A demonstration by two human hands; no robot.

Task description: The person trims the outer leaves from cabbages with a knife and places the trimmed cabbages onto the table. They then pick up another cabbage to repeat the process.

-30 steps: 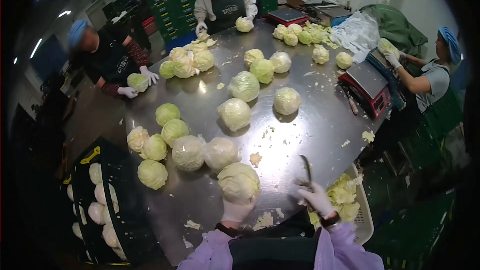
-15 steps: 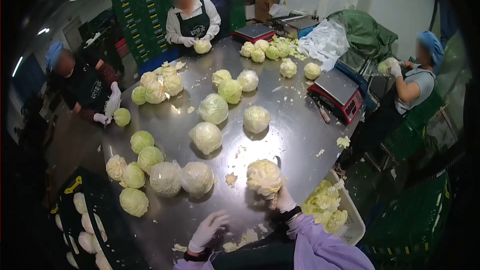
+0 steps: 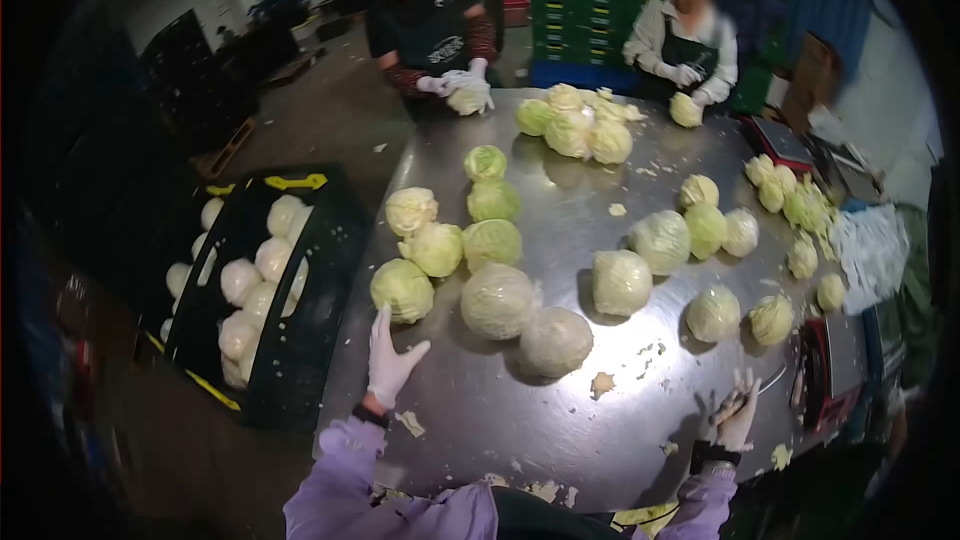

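Observation:
My left hand (image 3: 393, 360), in a white glove, is open with thumb and fingers apart. Its fingertips are right at the near edge of a green cabbage (image 3: 402, 290) on the table's left side. More unwrapped cabbages (image 3: 434, 249) sit just behind that one. My right hand (image 3: 737, 412), also gloved, is closed around a knife; the thin, slightly curved blade (image 3: 772, 380) points out to the right. Beyond this hand a pale trimmed cabbage (image 3: 770, 320) rests beside a film-wrapped cabbage (image 3: 713, 313). Between my hands, farther in, are two wrapped cabbages (image 3: 556, 341).
Dark crates (image 3: 290, 340) of wrapped cabbages stand left of the metal table (image 3: 480, 440). Across it, one person (image 3: 435, 40) handles a cabbage in film and another person (image 3: 685, 40) holds a cabbage. A red scale (image 3: 832, 370) is at the right edge. Leaf scraps lie about.
The view has swung left. The trimmed cabbage has left my right hand and now rests on the table, while the knife stays in that hand. My left hand has reached forward to a green cabbage.

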